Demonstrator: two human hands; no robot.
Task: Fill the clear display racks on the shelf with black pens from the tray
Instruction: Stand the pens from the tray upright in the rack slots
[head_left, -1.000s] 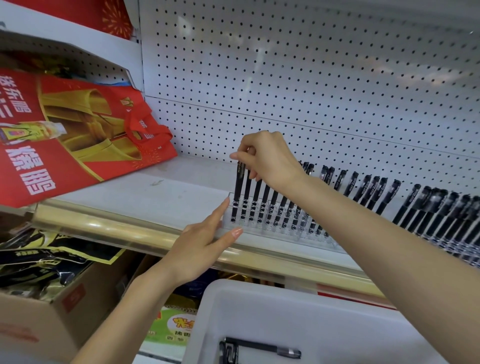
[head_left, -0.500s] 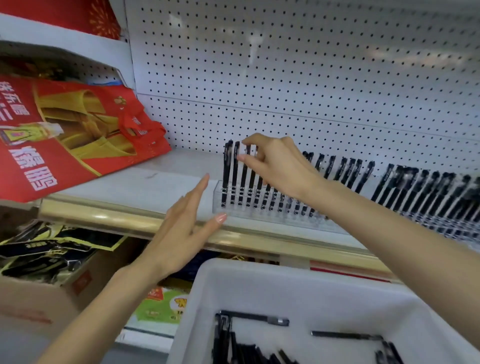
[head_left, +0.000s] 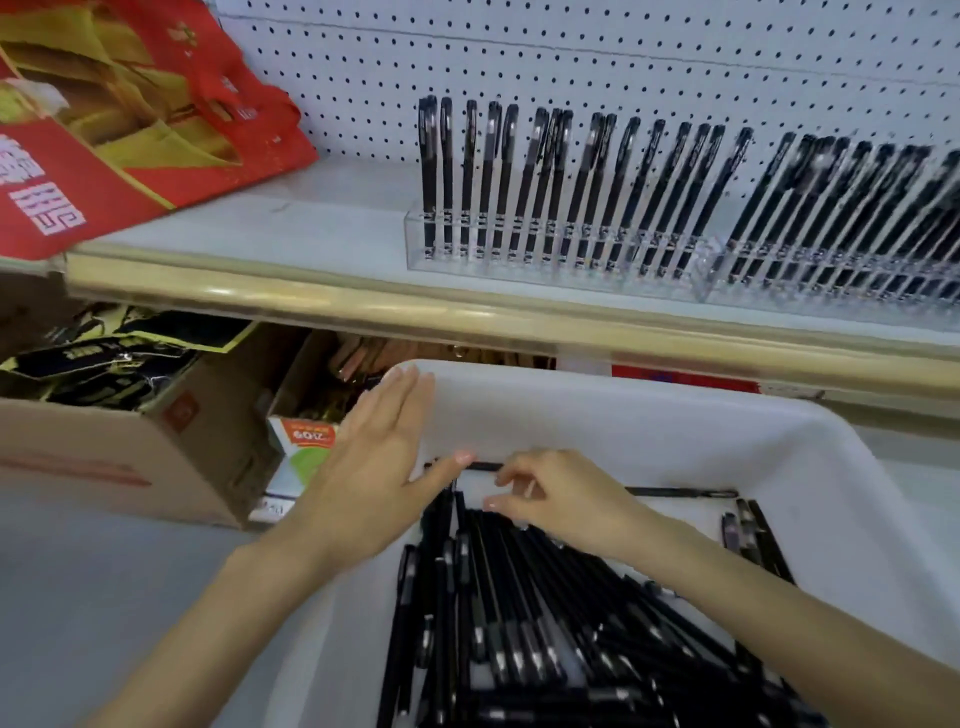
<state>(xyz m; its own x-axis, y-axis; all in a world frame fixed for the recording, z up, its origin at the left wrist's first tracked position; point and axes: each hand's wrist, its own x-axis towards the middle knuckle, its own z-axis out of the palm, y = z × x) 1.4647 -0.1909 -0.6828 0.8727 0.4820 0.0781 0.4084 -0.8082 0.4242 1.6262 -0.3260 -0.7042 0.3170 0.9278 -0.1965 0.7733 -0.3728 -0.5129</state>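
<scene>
Left hand (head_left: 374, 467), fingers straight, rests on the white plastic tray (head_left: 675, 415) rim; right hand (head_left: 561, 499) seemingly pinches a black pen (head_left: 485, 466) inside; orange-green carton (head_left: 306, 441) left of it reads "60".

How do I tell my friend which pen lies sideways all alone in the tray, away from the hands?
Find the big white tray below the shelf. Beyond its heap of black pens, near the far wall and right of the right hand, lies one thin black pen. It lies crosswise on bare tray floor with no hand touching it, while the heaped pens run lengthwise.
</scene>
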